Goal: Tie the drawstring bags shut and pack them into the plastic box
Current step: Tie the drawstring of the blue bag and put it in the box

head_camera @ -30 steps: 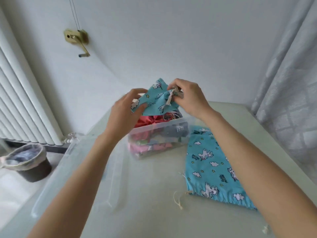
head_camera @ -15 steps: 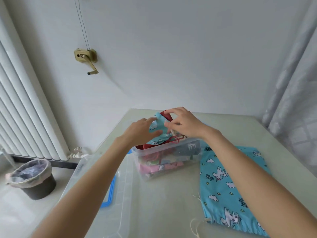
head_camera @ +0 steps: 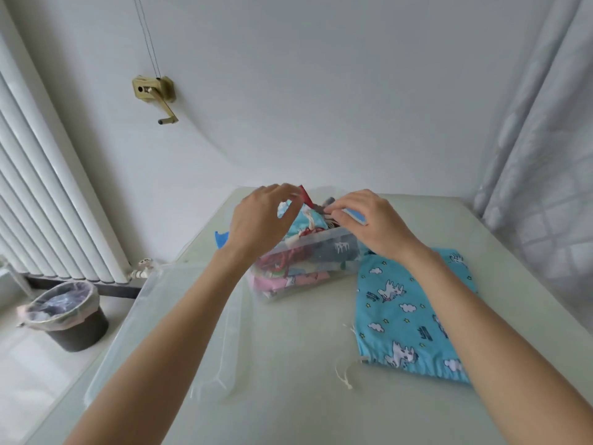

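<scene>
White wall (head_camera: 321,91); radiator (head_camera: 48,203); curtain (head_camera: 545,155).

You see a clear, smooth plastic box (head_camera: 308,252), a matt printed cloth bag (head_camera: 407,313) with cotton cord, and a glossy, smooth table (head_camera: 288,396).

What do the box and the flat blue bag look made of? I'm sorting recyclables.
The plastic box looks like clear, slightly frosted rigid plastic: its contents show through the wall. The flat blue bag looks like thin matte woven cloth, probably cotton: printed pattern, soft wrinkles, gathered hem, pale twisted cord.
</scene>
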The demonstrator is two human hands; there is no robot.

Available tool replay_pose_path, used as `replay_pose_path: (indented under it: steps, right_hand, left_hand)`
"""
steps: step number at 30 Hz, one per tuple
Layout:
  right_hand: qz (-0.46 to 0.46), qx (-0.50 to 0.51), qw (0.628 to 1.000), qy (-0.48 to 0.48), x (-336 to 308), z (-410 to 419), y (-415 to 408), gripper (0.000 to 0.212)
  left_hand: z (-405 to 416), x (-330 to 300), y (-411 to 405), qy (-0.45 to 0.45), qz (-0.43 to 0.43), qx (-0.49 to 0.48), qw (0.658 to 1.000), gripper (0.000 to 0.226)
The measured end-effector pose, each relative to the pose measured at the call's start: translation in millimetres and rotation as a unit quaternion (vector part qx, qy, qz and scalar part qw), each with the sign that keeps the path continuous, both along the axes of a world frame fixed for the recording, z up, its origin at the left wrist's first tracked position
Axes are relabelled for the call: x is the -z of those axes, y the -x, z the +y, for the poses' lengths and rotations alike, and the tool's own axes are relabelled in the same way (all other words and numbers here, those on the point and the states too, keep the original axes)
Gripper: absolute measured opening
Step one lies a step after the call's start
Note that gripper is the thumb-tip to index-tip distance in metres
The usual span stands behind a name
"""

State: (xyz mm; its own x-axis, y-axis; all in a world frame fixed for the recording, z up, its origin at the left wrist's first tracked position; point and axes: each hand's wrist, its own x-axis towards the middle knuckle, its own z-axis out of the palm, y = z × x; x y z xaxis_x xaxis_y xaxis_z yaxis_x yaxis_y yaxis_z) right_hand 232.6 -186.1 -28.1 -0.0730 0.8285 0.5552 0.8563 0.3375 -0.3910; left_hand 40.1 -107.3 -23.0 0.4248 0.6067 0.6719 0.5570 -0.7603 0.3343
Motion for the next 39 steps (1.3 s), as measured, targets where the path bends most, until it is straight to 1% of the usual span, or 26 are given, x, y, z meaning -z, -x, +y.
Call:
replay_pose_path:
  steps: [2,4,6,10,11,13,14,16,17,19,21,22,23,25,27,29,30,32,34,35,36,37,38,39]
  right_hand:
    - [0.012,0.030,0.999,-0.030,9.9,-28.6,-6.7,0.020]
    - [0.020,0.062,0.998,-0.022,25.4,-60.8,-17.6,0.019]
    - [0.039,0.096,0.994,0.022,46.4,-96.9,-31.1,0.018]
    - [0.065,0.176,0.974,0.123,91.1,-157.9,-55.0,0.014]
    - [0.062,0.194,0.969,0.139,101.9,-171.3,-59.8,0.013]
    - [0.044,0.246,0.956,0.155,118.9,-197.4,-66.9,0.008]
    - [0.039,0.284,0.944,0.162,126.5,-212.3,-69.6,0.014]
    - [0.043,0.347,0.918,0.188,136.0,-233.0,-72.9,0.037]
    - [0.050,0.365,0.906,0.207,139.5,-239.9,-72.5,0.045]
    - [0.065,0.377,0.897,0.222,145.1,-245.5,-71.4,0.051]
    - [0.112,0.369,0.901,0.197,147.3,-247.2,-72.5,0.044]
    - [0.137,0.363,0.904,0.181,147.3,-248.4,-73.5,0.039]
    - [0.147,0.355,0.907,0.172,146.9,-249.4,-75.5,0.034]
    - [0.137,0.351,0.913,0.158,147.9,-253.3,-79.3,0.027]
    - [0.131,0.352,0.918,0.128,148.9,-256.1,-83.0,0.020]
    - [0.128,0.354,0.922,0.091,146.9,-257.2,-83.6,0.013]
    - [0.128,0.358,0.922,0.078,145.4,-257.3,-83.9,0.010]
    - [0.138,0.369,0.917,0.060,140.8,-256.6,-83.6,0.012]
    - [0.157,0.372,0.913,0.060,137.3,-254.7,-82.5,0.016]
    - [0.170,0.371,0.911,0.063,136.3,-252.8,-82.6,0.016]
    - [0.181,0.370,0.909,0.065,135.2,-250.7,-83.3,0.016]
    - [0.195,0.370,0.906,0.065,135.7,-248.9,-84.3,0.015]
    - [0.209,0.372,0.902,0.063,135.5,-247.6,-85.9,0.015]
    - [0.221,0.379,0.896,0.060,136.3,-247.4,-88.2,0.015]
  left_hand:
    - [-29.4,3.4,-10.2,-0.012,-0.061,0.046,0.997,0.021]
    - [-58.5,15.3,-26.5,0.005,-0.068,0.094,0.993,0.020]
    - [-86.2,35.3,-46.8,0.036,-0.030,0.138,0.989,0.021]
    - [-119.0,84.7,-78.7,0.121,0.111,0.173,0.971,0.025]
    - [-123.4,96.9,-82.5,0.141,0.141,0.176,0.964,0.028]
    - [-129.5,116.8,-83.5,0.175,0.170,0.163,0.956,0.033]
    - [-132.9,126.3,-81.4,0.189,0.178,0.159,0.953,0.037]
    - [-133.3,138.8,-73.6,0.202,0.186,0.141,0.951,0.045]
    - [-132.5,143.3,-68.6,0.210,0.190,0.128,0.951,0.048]
    - [-128.5,146.5,-57.4,0.237,0.189,0.095,0.948,0.053]
    - [-122.9,144.7,-46.3,0.272,0.191,0.079,0.940,0.050]
    - [-120.1,142.7,-40.8,0.287,0.195,0.081,0.934,0.046]
    - [-117.6,141.8,-35.8,0.305,0.194,0.085,0.929,0.039]
    - [-115.3,140.6,-26.8,0.324,0.186,0.099,0.922,0.022]
    - [-115.2,139.3,-22.3,0.320,0.192,0.115,0.921,0.008]
    - [-116.6,137.9,-21.8,0.304,0.213,0.123,0.920,0.004]
    - [-117.7,138.0,-22.4,0.279,0.236,0.119,0.923,0.003]
    - [-119.1,140.9,-24.5,0.191,0.278,0.098,0.936,0.014]
    - [-118.2,143.9,-24.2,0.132,0.290,0.090,0.944,0.020]
    - [-117.2,144.4,-23.8,0.125,0.288,0.091,0.945,0.021]
    - [-116.0,144.9,-23.3,0.141,0.270,0.097,0.948,0.020]
    - [-115.4,145.2,-22.8,0.184,0.217,0.108,0.952,0.018]
    - [-116.3,144.6,-21.5,0.252,0.129,0.127,0.951,0.013]
    - [-117.4,143.9,-20.1,0.330,0.018,0.156,0.931,0.010]
